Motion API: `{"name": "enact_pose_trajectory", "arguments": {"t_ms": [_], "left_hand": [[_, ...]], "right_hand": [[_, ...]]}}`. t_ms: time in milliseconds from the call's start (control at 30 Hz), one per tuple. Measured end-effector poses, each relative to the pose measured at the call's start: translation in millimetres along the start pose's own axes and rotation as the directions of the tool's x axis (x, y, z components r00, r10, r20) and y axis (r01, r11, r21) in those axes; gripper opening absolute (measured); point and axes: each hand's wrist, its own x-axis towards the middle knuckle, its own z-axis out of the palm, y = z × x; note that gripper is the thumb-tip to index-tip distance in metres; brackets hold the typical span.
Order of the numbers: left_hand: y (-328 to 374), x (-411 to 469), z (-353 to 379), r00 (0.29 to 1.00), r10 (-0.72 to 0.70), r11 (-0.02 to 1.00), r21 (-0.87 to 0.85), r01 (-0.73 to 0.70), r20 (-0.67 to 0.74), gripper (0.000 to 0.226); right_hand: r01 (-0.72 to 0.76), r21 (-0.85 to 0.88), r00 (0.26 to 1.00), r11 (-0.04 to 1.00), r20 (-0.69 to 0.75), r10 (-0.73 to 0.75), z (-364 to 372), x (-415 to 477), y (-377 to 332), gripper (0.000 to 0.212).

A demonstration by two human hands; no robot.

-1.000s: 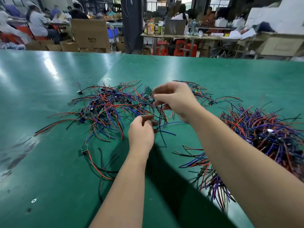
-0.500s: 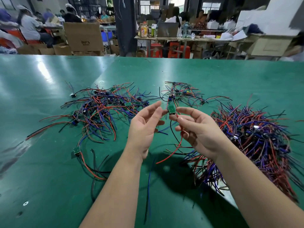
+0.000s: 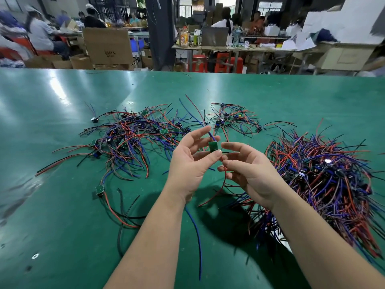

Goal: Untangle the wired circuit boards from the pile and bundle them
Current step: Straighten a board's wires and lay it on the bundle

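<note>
A small green circuit board (image 3: 213,146) with red, blue and black wires is held up between my two hands above the table. My left hand (image 3: 188,161) pinches its lower left edge, the other fingers spread. My right hand (image 3: 248,171) touches the board with a fingertip and grips its red wire (image 3: 221,184), which hangs down to the table. A tangled pile of wired boards (image 3: 129,142) lies to the left. A dense heap of sorted wired boards (image 3: 325,178) lies at the right, under my right forearm.
A smaller tangle (image 3: 231,118) lies beyond my hands. One loose board (image 3: 99,189) with red and black wires sits at the near left. The green table (image 3: 62,236) ends far ahead; cardboard boxes (image 3: 107,45), benches and seated people are behind it.
My hands pulled one board out of the left pile and brought it toward me. It now hangs free between both hands, its wires trailing down.
</note>
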Motion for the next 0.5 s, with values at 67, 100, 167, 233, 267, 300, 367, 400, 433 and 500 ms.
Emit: {"name": "enact_pose_trajectory", "arguments": {"t_ms": [67,100,167,233,267,300,367,400,433,500], "left_hand": [[-1.0,-0.4,-0.7,1.0,0.021,0.999,0.047,-0.02,-0.009,0.057],[-1.9,-0.6,-1.3,0.999,0.028,0.998,0.061,-0.027,-0.018,0.06],[-2.9,-0.2,-1.9,0.998,0.049,0.996,0.079,-0.045,-0.038,0.064],[-2.9,1.2,-2.1,0.995,0.07,0.994,0.093,-0.064,-0.064,0.062],[-2.2,1.3,-1.7,0.994,0.081,0.992,0.1,-0.074,-0.074,0.058],[-1.2,1.5,-1.3,0.993,0.09,0.992,0.101,-0.082,-0.082,0.05],[0.7,1.1,-0.9,0.991,0.088,0.994,0.076,-0.081,-0.098,0.034],[1.6,1.0,-0.6,0.991,0.081,0.996,0.053,-0.075,-0.106,0.029],[2.4,1.4,-0.6,0.991,0.075,0.997,0.032,-0.071,-0.111,0.026],[3.8,1.8,-0.3,0.99,0.072,0.997,0.01,-0.072,-0.12,0.025]], "right_hand": [[0.006,-0.048,1.0,0.999,0.002,-0.006,-0.4,0.1,1.3,0.034],[0.017,-0.096,1.0,0.995,-0.001,-0.017,-0.4,0.2,2.1,0.035],[0.049,-0.21,0.998,0.976,-0.016,-0.054,0.2,0.4,3.8,0.033],[0.085,-0.325,0.994,0.942,-0.042,-0.104,0.2,0.7,5.5,0.027],[0.102,-0.37,0.99,0.923,-0.055,-0.131,0.0,0.9,6.2,0.022],[0.117,-0.406,0.985,0.906,-0.069,-0.158,-0.8,1.4,6.9,0.018],[0.139,-0.456,0.974,0.879,-0.097,-0.204,-3.1,3.2,7.3,0.01],[0.143,-0.474,0.971,0.869,-0.101,-0.215,-4.0,3.8,6.7,0.008],[0.142,-0.485,0.972,0.863,-0.095,-0.214,-4.8,3.7,5.8,0.006],[0.129,-0.463,0.982,0.877,-0.065,-0.178,-5.0,2.0,4.3,0.007]]}}
